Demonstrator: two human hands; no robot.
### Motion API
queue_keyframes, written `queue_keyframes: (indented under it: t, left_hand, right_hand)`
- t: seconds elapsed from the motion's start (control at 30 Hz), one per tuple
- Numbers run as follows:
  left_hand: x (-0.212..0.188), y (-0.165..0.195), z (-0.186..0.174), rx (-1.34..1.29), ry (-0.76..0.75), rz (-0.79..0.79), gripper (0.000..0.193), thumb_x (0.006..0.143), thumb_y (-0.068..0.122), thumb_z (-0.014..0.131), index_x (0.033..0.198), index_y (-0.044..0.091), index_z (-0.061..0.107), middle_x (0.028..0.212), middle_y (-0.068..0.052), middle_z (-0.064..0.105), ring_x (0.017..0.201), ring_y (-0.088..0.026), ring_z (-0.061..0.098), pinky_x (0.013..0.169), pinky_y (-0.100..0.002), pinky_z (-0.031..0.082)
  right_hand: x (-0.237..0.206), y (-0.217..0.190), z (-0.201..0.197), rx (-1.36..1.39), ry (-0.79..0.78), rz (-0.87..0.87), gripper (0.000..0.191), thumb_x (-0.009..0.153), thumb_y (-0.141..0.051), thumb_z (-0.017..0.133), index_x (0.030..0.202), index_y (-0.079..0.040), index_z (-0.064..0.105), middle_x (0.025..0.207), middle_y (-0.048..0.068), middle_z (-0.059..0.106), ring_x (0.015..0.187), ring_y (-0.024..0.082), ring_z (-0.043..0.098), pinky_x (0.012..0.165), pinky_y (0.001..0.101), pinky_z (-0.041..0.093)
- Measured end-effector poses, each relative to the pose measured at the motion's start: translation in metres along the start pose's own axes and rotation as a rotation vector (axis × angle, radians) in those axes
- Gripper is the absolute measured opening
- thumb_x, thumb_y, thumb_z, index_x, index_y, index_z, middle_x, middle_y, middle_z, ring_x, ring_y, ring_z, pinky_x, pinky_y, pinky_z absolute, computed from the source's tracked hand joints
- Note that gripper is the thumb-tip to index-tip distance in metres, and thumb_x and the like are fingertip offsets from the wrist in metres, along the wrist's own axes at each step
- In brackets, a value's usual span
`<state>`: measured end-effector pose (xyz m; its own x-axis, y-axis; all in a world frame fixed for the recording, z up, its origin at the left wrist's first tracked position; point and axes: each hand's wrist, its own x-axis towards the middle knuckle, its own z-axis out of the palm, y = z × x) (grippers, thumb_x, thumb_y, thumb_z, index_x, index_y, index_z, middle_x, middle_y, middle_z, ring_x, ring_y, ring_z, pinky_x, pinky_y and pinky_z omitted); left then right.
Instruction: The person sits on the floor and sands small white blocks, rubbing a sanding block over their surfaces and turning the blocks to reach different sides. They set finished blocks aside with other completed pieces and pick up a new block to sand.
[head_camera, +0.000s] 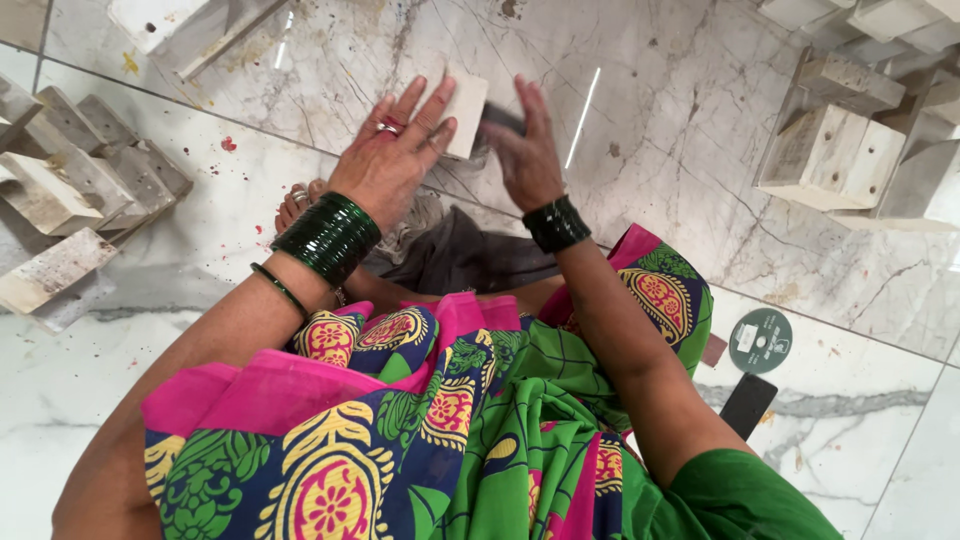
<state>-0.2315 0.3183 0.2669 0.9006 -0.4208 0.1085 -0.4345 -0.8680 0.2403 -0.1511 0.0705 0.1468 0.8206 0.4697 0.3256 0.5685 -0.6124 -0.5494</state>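
Far left of the marble floor (700, 90): a heap of pale wooden blocks (75, 185), lying at mixed angles, some tipped on edge. A long pale slab (195, 30) lies beyond them at the far edge of view.

Person seated on the floor, bright patterned cloth (450, 420) in pink, green, blue and yellow over the lap. A bare foot with toe rings (295, 205) shows just left of the left wrist.

Left hand (395, 155): green bangles stacked at the wrist, ring on one finger. Palm down, fingers spread flat and pressing on a small pale block (465, 110). The thumb lies along the block's near face. Fingers rest flat on it, not curled around it.

The block sits between the two hands, up off the floor, just beyond a crumpled grey cloth (450, 255) that lies over the knees.

Right hand (525, 150): dark bangles at the wrist. Fingers wrapped on a small dark piece (500, 120), which is held against the block's right side. The piece is blurred; cannot tell what kind it is.

Right, near: a round green disc (760, 340) flat on the floor, and a flat black rectangular object (748, 405) just nearer, partly behind the right arm.

Far right: a second stack of pale wooden blocks (850, 140), larger, squared, piled against each other.
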Motion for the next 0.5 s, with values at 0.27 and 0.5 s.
queue_keyframes:
  t: [0.27, 0.5]
  left_hand:
    - [-0.003, 0.002, -0.006, -0.060, 0.000, 0.025, 0.070, 0.078, -0.005, 0.056, 0.148, 0.003, 0.053, 0.173, -0.006, 0.014, 0.159, -0.030, 0.020, 0.127, -0.046, 0.025]
    - [-0.005, 0.001, -0.006, -0.052, -0.036, 0.035, 0.070, 0.078, -0.005, 0.056, 0.147, 0.004, 0.052, 0.173, -0.006, 0.012, 0.158, -0.030, 0.020, 0.126, -0.046, 0.025]
  right_hand:
    - [-0.006, -0.019, 0.007, -0.081, 0.059, -0.046, 0.015, 0.102, -0.014, 0.069, 0.112, -0.013, 0.081, 0.168, 0.016, 0.031, 0.159, 0.039, 0.025, 0.130, 0.0505, 0.029]
    - [0.001, -0.008, 0.005, -0.201, 0.040, -0.014, 0.014, 0.104, -0.015, 0.069, 0.098, -0.020, 0.080, 0.169, 0.010, 0.032, 0.159, 0.036, 0.026, 0.130, 0.0492, 0.031]
